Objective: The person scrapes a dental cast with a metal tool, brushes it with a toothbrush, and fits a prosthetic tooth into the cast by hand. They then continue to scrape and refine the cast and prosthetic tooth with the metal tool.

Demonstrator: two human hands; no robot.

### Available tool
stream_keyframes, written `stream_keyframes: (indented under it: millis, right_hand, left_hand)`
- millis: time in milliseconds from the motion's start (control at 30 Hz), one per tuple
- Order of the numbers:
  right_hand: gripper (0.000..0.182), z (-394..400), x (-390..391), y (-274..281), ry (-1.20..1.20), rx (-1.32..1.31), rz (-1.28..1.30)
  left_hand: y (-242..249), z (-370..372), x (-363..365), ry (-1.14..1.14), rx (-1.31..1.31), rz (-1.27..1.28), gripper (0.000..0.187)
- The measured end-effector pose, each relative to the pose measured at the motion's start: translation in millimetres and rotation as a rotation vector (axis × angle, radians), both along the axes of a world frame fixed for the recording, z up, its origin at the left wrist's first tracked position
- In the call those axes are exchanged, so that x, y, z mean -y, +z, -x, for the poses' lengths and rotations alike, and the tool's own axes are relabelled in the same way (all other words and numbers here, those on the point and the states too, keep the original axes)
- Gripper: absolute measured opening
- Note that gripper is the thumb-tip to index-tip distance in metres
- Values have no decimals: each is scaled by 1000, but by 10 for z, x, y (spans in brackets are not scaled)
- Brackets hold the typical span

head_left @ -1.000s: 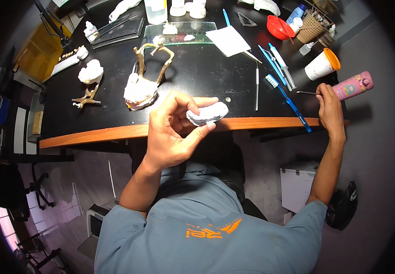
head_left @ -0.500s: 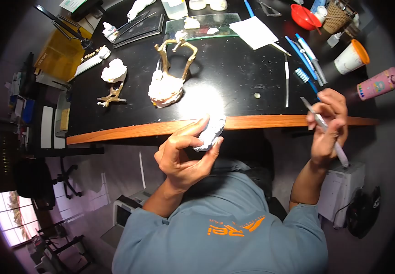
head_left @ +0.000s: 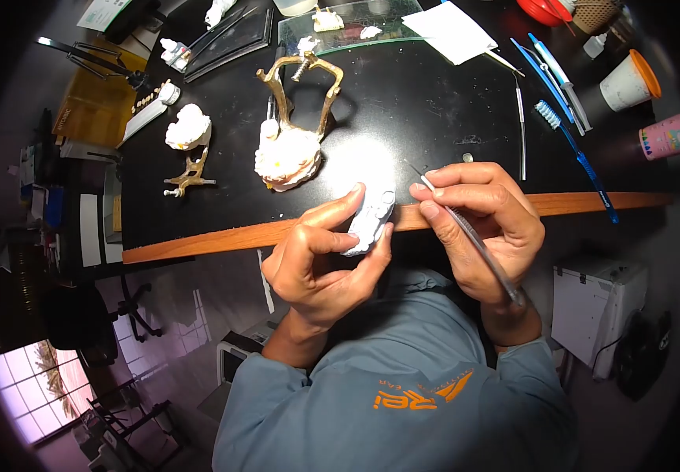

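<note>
Nearest the person, the wooden front edge of the table [head_left: 222, 238] runs left to right, and both hands work just at and below it, over the lap. Below the edge there is open room on either side of the arms; a white box [head_left: 591, 303] stands on the floor to the right.

The left hand [head_left: 320, 259] is curled, thumb on top and fingers underneath, pinching a white plaster cast [head_left: 371, 220] that is tilted and sits right at the table edge. The right hand [head_left: 485, 224] is closed in a pen grip around a thin metal tool [head_left: 466, 232]; its shaft runs back across the palm toward the wrist, and its fine tip points up and left, just beside the cast. Whether the tip touches the cast cannot be told.

Beyond the edge, the black tabletop straight ahead of the hands is bare for a short stretch. A little farther and to the left stands a brass hinged frame [head_left: 301, 86] holding a pale plaster model [head_left: 286, 157], the closest obstacle. Farther left, a smaller plaster piece [head_left: 188, 126] rests on another brass frame. To the right, a thin metal probe [head_left: 521, 126] lies on the table, then a blue toothbrush [head_left: 572, 145] reaching out over the edge, and a pink bottle [head_left: 666, 135] near the right rim. At the far side lie a glass slab [head_left: 348, 27], a white paper sheet [head_left: 454, 31] and a white cup with an orange lid [head_left: 629, 80].
</note>
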State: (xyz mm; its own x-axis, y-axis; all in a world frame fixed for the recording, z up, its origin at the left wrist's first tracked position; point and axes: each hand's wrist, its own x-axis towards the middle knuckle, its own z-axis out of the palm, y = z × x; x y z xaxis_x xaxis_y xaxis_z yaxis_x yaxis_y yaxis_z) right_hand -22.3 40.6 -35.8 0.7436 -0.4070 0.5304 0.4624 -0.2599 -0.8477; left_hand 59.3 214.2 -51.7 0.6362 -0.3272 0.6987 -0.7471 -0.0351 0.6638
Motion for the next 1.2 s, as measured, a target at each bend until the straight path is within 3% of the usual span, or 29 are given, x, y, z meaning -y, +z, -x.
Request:
stream_keyframes:
  millis: [300,1067,1200]
  right_hand:
    - [21,-73,-76,-64,-15,183,113]
    - [15,-45,-73,-65,37,131,211]
    - [15,-50,-87,-71,15,137,229]
  left_hand:
    - [1,26,0,31,-9,-43,45]
    - [-70,11,27,47,71,20,36]
    - [-72,-1,-12,39,104,-48,45]
